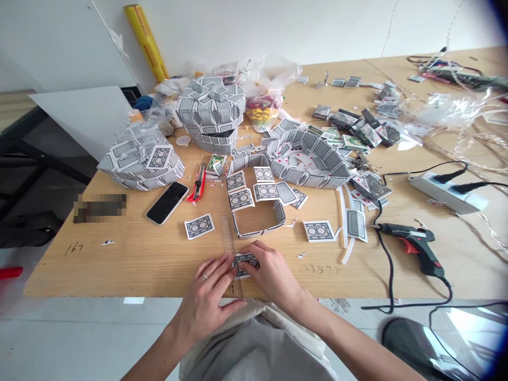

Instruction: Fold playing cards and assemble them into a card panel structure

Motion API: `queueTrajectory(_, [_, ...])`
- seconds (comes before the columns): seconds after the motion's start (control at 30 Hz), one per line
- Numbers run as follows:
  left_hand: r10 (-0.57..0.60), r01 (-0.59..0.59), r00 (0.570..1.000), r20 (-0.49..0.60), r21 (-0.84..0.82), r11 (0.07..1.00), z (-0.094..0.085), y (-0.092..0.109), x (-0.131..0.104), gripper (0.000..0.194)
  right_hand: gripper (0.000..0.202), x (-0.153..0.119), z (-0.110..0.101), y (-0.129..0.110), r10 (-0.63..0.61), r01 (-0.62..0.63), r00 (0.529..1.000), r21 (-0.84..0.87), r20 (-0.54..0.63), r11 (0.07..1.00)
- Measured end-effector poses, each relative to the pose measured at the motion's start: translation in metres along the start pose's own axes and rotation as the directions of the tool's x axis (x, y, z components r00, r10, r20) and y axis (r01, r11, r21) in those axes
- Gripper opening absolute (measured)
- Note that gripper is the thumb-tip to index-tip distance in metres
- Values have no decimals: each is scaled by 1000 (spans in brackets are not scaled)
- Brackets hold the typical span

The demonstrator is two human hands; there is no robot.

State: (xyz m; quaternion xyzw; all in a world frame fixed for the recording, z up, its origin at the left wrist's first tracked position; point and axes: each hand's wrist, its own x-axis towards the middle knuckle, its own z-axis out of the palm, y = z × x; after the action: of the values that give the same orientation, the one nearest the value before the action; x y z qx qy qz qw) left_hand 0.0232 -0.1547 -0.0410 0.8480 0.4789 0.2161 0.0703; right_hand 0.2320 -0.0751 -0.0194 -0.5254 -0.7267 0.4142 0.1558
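Note:
Near the table's front edge, a playing card [246, 262] with a dark patterned back lies partly under my hands. A clear ruler [228, 238] runs across its left end. My left hand [210, 288] lies with fingers stretched flat over the ruler and the card's left side. My right hand [269, 272] has its fingers curled on the card, thumb on top. Just beyond stands a low frame [260, 231] built of folded cards, with several cards bent over its top. Loose cards lie left [199, 226] and right [318, 231] of it.
A red box cutter [197, 182] and a phone [167, 202] lie at left. Card-covered boxes [210, 108] and an open card tray [307, 177] stand behind. At right are a glue gun [416, 243], its cable, and a power strip [448, 193].

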Motion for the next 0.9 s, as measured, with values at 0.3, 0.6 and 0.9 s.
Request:
queueTrajectory(0.3, [-3,4,998,65,-7,1000,-5,2,2,52,40,-10,-12,5,102,-98,995,267,-4,959])
queueTrajectory(0.6, [-14,15,1000,24,-55,998,-4,1,6,41,63,-27,-16,2,289,-403,911,785,294,471])
queueTrajectory(0.9, [-5,6,1000,16,-65,998,-2,-1,5,46,73,-38,-7,-9,250,-399,915,803,316,444])
